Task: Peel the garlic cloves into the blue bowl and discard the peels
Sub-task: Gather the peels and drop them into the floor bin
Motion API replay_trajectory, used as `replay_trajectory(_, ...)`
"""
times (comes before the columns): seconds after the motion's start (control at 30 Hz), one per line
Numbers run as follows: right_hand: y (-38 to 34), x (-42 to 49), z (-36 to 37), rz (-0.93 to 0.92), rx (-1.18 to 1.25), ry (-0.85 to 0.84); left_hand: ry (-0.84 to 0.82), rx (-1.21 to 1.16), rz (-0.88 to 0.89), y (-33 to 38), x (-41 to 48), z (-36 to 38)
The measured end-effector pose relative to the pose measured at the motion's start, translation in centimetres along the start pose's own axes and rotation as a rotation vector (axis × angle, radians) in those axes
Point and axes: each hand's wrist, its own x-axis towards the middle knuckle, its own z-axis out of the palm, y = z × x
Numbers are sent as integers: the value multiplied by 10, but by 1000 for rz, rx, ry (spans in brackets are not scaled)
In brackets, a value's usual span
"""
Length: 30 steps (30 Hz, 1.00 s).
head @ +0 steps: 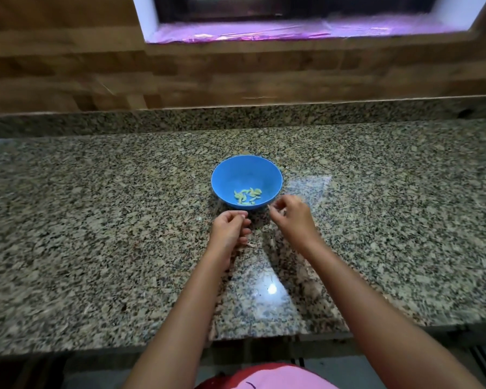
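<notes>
The bowl (222, 175) stands on the counter (96, 220) at the centre of the frame, with the garlic cloves (247, 196) lying in its lower part. Just below it, the left grip (230, 228) and the right grip (291, 217) sit side by side, apart. Behind the counter rises the wall (68, 74), with a window ledge (292, 30) at upper centre.
</notes>
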Motion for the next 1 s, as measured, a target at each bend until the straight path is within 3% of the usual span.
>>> replay_trajectory(0.13, -27, 29, -2, -53, 31, 59, -14, 266, 98, -4, 6, -9)
replay_trajectory(0.3, -38, 36, -6, -35, 81, 73, -111, 1005, 276, -12, 8, -17)
replay_trajectory(0.53, -10, -21, -1, 83, 201, 79, -130, 1184, 431, -22, 8, -14)
replay_trajectory(0.6, -1, -30, 4, 193, 273, 38, -104, 1118, 432, -24, 8, -12)
replay_trajectory(0.77, 6, -41, 14, 420, 568, -138, -126, 517, 223, -27, 1, -9)
replay_trajectory(0.9, 3, -44, 17, 437, 621, 20, -187, 74, 7, -34, -4, -4)
replay_trajectory(1.0, 4, -45, 18, 421, 599, 12, -183, -11, -38, -35, -6, -3)
